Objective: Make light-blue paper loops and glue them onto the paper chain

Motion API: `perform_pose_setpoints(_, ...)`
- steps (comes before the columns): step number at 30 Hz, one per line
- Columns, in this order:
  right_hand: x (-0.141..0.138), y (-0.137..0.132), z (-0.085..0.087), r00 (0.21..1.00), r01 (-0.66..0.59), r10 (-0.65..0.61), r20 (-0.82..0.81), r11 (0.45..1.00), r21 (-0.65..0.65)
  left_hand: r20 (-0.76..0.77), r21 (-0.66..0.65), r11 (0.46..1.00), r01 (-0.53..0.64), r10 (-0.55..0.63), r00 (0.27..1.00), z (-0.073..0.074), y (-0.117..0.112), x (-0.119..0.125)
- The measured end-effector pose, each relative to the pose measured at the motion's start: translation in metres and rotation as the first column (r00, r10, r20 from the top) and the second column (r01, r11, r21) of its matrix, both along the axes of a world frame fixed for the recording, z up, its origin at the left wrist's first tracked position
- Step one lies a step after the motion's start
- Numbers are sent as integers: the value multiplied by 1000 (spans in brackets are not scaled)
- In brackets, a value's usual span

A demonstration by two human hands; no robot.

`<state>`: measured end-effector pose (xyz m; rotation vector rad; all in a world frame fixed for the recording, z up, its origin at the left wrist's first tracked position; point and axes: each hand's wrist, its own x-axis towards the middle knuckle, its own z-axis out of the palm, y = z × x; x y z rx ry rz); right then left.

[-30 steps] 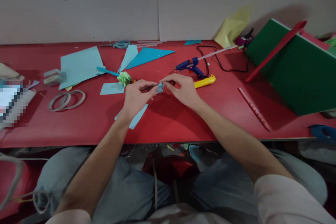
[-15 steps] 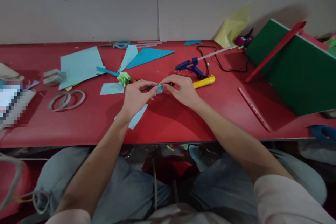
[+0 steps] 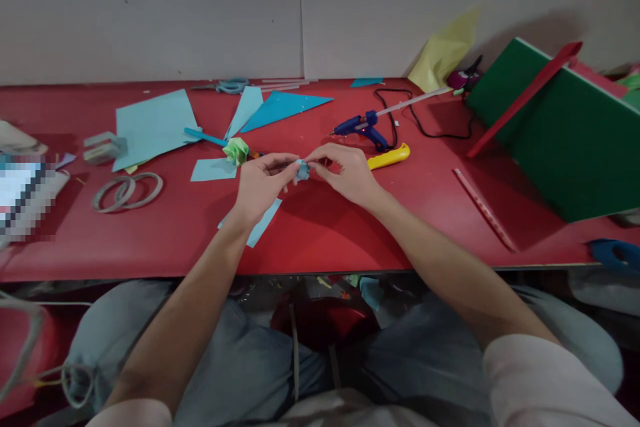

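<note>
Left hand (image 3: 260,183) and right hand (image 3: 347,172) pinch a small light-blue paper piece (image 3: 303,171), each grip narrow at the fingertips

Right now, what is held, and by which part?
A small, light-blue, folded paper piece, pinched by the left hand at its left edge and the right hand at its upper right.

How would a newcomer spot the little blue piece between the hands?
Find the red table, then the left hand and right hand close together over it. The tiny pale-blue piece is pinched between them. Unlike the big sheet and crinkled green piece farther left, it is both tiny and blue.
</note>
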<state>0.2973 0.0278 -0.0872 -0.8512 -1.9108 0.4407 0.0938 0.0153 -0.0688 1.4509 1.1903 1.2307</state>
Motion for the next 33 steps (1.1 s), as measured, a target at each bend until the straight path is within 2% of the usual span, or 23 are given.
perform_pose_setpoints(9,-7,-1,-3,997,17,-16,-75,1000,14,167,-116,993,2,18,986,-3,1,4)
perform_pose_setpoints(20,-7,-4,8,984,-26,-6,-180,984,-175,125,-93,994,58,-46,991,-1,2,0)
perform_pose_setpoints(27,-4,-1,7,974,-134,78,-215,956,-261,-51,-8,987,158,-158,986,7,2,-9)
perform_pose_setpoints(30,-4,-2,7,959,-215,138,-248,923,-318,-142,-1,976,218,-216,966,15,0,-12)
perform_pose_setpoints(33,-5,-4,7,945,-276,194,-264,907,-319,-210,24,957,290,-279,937,21,-2,-13)
